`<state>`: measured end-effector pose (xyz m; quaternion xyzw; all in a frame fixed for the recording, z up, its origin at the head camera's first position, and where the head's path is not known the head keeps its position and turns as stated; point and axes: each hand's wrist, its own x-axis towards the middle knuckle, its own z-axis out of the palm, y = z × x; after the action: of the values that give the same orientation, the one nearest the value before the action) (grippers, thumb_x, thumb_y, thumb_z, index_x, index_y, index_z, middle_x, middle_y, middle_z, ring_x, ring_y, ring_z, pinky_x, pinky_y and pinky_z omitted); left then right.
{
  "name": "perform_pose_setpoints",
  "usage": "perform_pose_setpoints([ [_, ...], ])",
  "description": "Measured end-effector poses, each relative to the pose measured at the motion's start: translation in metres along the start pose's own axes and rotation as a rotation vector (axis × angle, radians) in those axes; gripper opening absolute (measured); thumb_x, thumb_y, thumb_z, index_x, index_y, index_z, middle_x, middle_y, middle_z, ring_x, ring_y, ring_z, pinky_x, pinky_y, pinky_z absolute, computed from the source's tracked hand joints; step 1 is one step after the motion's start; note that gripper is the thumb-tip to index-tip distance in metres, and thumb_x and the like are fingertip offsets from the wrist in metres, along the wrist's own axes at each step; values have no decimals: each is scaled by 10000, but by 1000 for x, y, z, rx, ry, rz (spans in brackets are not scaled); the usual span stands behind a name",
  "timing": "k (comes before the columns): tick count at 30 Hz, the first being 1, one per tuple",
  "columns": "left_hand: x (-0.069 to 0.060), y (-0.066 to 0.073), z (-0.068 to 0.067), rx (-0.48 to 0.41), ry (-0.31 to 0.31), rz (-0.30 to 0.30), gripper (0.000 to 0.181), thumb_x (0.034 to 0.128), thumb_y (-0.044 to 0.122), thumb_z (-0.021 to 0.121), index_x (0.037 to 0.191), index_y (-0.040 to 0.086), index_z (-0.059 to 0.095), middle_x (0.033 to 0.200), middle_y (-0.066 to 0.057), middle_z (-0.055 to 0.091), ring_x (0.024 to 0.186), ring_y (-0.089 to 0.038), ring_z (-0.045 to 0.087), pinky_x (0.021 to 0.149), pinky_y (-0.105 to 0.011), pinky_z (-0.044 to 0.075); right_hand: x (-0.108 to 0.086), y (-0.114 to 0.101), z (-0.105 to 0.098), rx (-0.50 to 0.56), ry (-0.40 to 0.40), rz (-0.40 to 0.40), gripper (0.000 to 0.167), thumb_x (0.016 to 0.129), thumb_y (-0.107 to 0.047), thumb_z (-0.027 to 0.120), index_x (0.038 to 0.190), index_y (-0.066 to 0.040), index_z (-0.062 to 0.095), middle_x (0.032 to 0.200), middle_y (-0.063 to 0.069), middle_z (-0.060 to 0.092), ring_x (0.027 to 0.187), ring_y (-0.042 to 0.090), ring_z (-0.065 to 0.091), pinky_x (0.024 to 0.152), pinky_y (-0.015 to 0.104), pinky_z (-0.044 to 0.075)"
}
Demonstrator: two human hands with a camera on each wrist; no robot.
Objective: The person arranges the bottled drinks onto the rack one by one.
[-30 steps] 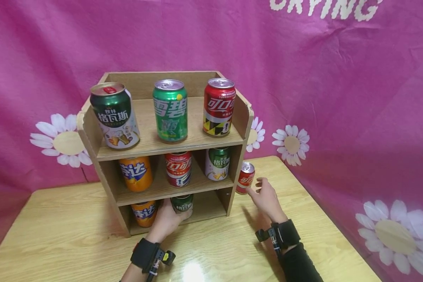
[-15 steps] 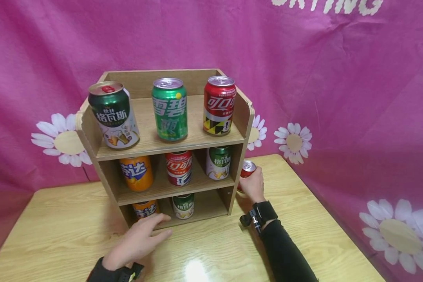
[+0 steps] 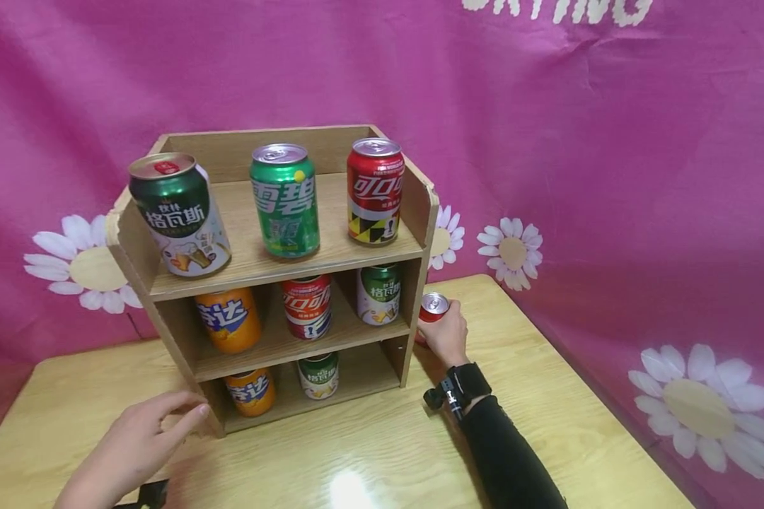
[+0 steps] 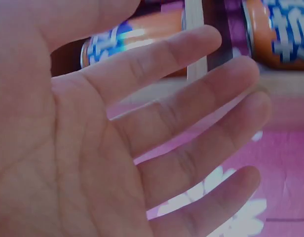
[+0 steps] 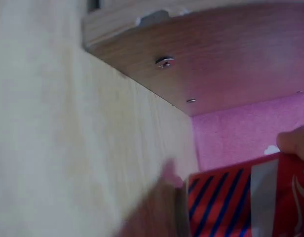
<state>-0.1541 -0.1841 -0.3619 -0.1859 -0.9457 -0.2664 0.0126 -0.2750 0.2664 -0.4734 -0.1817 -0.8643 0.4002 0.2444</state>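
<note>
To the right of a wooden shelf (image 3: 286, 267), my right hand (image 3: 447, 336) grips a red cola can (image 3: 434, 309). The right wrist view shows the lower part of that cola can (image 5: 226, 200), with blue stripes, beside the shelf's side panel; whether its base touches the table cannot be told. My left hand (image 3: 134, 442) is off the shelf's lower left corner, holding nothing, and its fingers (image 4: 191, 123) are spread in the left wrist view. Closest to it on the bottom level are an orange soda can (image 3: 250, 393) and a green-and-white can (image 3: 319, 376).
The middle level holds an orange can (image 3: 229, 322), a red can (image 3: 308, 307) and a green-and-white can (image 3: 379, 295). On top stand a dark green can (image 3: 180, 215), a bright green can (image 3: 284, 201) and a red can (image 3: 375, 191). A pink flowered cloth (image 3: 579, 177) hangs behind the table (image 3: 382, 452).
My left hand has let go of the green-and-white can on the bottom level and drawn back to the left. My right hand has reached the red cola can and taken hold of it.
</note>
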Motion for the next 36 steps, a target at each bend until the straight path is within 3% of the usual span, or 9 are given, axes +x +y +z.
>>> perform_pose_setpoints([
  [5,-5,-18,-10,45,13,-39,270,959,318,555,1042,97,686,1018,-86,680,968,-356,616,771,-531,482,-13,0,-18,34,-81,-65,699,664,-331,829,1154,-12,447,1058,191,613,963,318,615,805,440,516],
  [12,-7,-39,-21,67,-60,-164,442,990,430,439,1105,64,658,1065,-163,662,976,-447,590,741,-558,469,-27,-2,-52,93,-270,-139,690,669,-272,853,1181,-43,452,1075,145,617,979,270,607,808,424,517],
  [19,-2,-56,-22,77,-125,-218,544,997,468,381,1153,6,622,1085,-231,642,998,-472,568,744,-571,459,-36,-1,-76,151,-443,-252,676,668,-228,863,1188,-54,467,1068,115,623,969,249,607,806,416,520],
  [24,-1,-64,-20,87,-100,-193,477,998,437,404,1101,39,646,1022,-195,664,965,-452,585,733,-548,456,-39,-5,-88,218,-558,-308,657,673,-218,863,1184,-73,477,1071,100,624,975,253,600,817,433,518],
  [29,-1,-68,-18,84,-80,-169,430,1002,405,416,1073,53,651,995,-154,671,922,-399,605,708,-516,456,-42,-13,-95,239,-622,-321,651,674,-194,866,1185,-90,477,1078,74,621,987,231,594,829,400,511],
  [36,1,-68,-15,67,-94,-174,444,1005,388,413,1086,13,637,1007,-177,665,937,-416,596,729,-527,455,-56,-49,-116,229,-720,-377,599,690,-95,839,1173,-57,488,1050,53,622,977,211,594,833,360,508],
])
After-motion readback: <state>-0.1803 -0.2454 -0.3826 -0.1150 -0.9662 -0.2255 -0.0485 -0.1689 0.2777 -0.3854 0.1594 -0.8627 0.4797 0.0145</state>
